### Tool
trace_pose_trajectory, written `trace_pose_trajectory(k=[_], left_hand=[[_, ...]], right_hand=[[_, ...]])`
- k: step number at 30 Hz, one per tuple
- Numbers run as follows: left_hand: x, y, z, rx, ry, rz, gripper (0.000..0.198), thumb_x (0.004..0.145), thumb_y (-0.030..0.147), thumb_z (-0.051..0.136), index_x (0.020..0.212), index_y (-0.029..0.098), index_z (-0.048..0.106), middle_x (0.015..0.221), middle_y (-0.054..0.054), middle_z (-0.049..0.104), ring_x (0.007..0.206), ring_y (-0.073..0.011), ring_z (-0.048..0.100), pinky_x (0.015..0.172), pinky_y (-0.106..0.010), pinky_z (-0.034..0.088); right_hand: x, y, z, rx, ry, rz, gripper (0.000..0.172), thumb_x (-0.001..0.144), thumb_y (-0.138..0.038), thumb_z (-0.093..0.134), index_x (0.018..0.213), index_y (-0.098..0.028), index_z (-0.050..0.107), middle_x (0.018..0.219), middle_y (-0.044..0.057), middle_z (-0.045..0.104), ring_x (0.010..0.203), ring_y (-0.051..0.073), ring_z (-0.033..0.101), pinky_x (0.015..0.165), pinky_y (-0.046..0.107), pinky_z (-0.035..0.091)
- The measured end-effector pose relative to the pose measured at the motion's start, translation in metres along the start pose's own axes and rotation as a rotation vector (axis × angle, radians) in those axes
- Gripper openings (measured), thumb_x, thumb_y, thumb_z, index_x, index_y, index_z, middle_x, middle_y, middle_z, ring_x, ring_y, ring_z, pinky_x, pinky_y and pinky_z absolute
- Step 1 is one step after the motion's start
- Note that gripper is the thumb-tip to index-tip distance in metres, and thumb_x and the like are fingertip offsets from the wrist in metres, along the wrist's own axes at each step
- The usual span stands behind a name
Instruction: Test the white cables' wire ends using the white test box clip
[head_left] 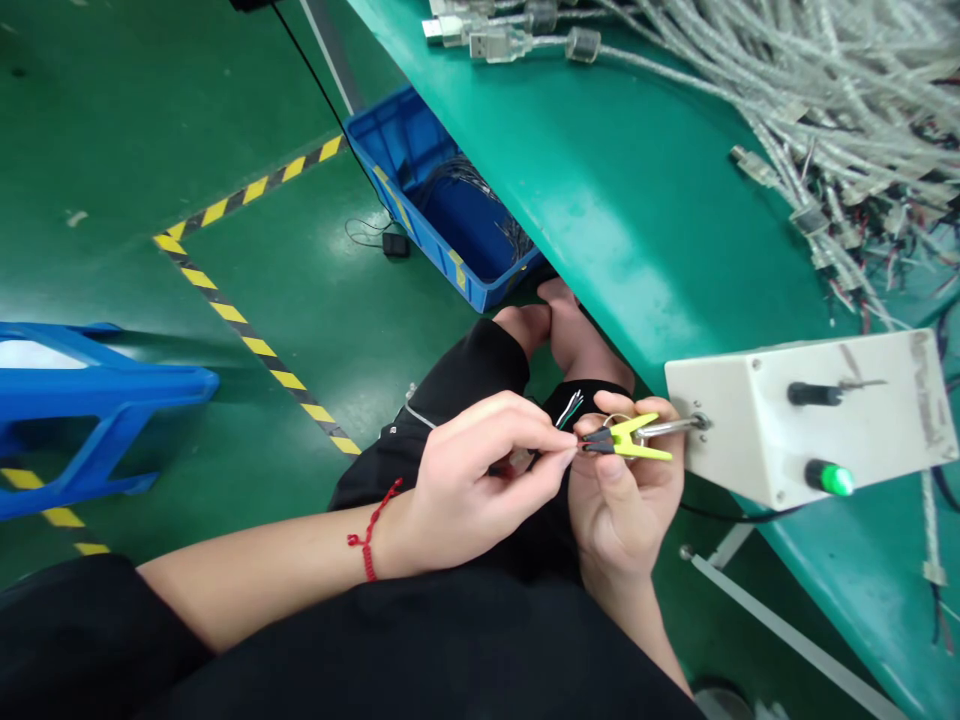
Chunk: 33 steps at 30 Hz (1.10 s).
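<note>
My left hand, with a red cord bracelet at its wrist, is closed in a pinch beside the dark jaws of a small yellow clip. A thin reddish wire shows between its fingertips and the jaws. Loose white, green and black wire ends stick up behind these fingers; the rest of the cable is mostly hidden by the hand. Fingers of my right hand curl around the clip from behind and below, thumb against it. A metal rod joins the clip to a white box.
The box carries a lit green button and a black knob. Clear-jacketed USB cables are heaped on the green table. A blue crate with cables stands on the floor, and a blue stool is at left.
</note>
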<state>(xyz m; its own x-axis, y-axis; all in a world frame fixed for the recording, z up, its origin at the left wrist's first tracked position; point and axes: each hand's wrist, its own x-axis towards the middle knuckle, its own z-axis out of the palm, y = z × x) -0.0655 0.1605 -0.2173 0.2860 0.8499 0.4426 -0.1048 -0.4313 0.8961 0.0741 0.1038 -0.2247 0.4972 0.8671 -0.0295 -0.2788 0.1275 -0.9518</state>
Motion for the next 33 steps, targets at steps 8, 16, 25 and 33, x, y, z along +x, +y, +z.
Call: trace_pose_trajectory(k=[8,16,25,33], left_hand=[[0.001,0.001,-0.002,0.031,-0.018,-0.021,0.016,0.092,0.004,0.078,0.104,0.015,0.077,0.089,-0.004,0.073,0.064,-0.0071,0.061,0.056,-0.017,0.052],[0.002,0.002,-0.002,0.032,-0.01,-0.011,0.017,0.09,0.002,0.078,0.103,0.013,0.077,0.087,-0.005,0.072,0.064,-0.0076,0.061,0.055,-0.017,0.052],[0.001,0.002,-0.002,0.029,-0.015,-0.016,0.017,0.09,0.002,0.078,0.103,0.013,0.077,0.087,-0.005,0.072,0.063,-0.0071,0.06,0.055,-0.017,0.052],[-0.002,0.001,-0.002,0.034,-0.009,-0.018,0.016,0.091,0.002,0.077,0.103,0.013,0.077,0.087,-0.005,0.072,0.064,-0.0072,0.061,0.057,-0.018,0.052]], right_hand=[[-0.032,-0.024,-0.038,-0.844,0.214,-0.429,0.012,0.089,-0.02,0.074,0.1,-0.019,0.079,0.083,0.006,0.08,0.065,0.022,0.075,0.054,0.033,0.061],[0.004,-0.039,-0.068,-1.047,0.586,-0.956,0.052,0.078,-0.033,0.074,0.129,-0.024,0.079,0.092,0.008,0.069,0.056,0.023,0.063,0.047,0.043,0.051],[0.012,-0.03,-0.064,-0.944,0.587,-1.054,0.035,0.083,-0.027,0.073,0.117,-0.027,0.082,0.114,0.011,0.07,0.056,0.019,0.062,0.045,0.044,0.054],[-0.004,-0.033,-0.048,-0.939,0.67,-0.739,0.036,0.096,-0.021,0.065,0.126,-0.035,0.079,0.129,0.005,0.063,0.091,0.027,0.077,0.073,0.046,0.065]])
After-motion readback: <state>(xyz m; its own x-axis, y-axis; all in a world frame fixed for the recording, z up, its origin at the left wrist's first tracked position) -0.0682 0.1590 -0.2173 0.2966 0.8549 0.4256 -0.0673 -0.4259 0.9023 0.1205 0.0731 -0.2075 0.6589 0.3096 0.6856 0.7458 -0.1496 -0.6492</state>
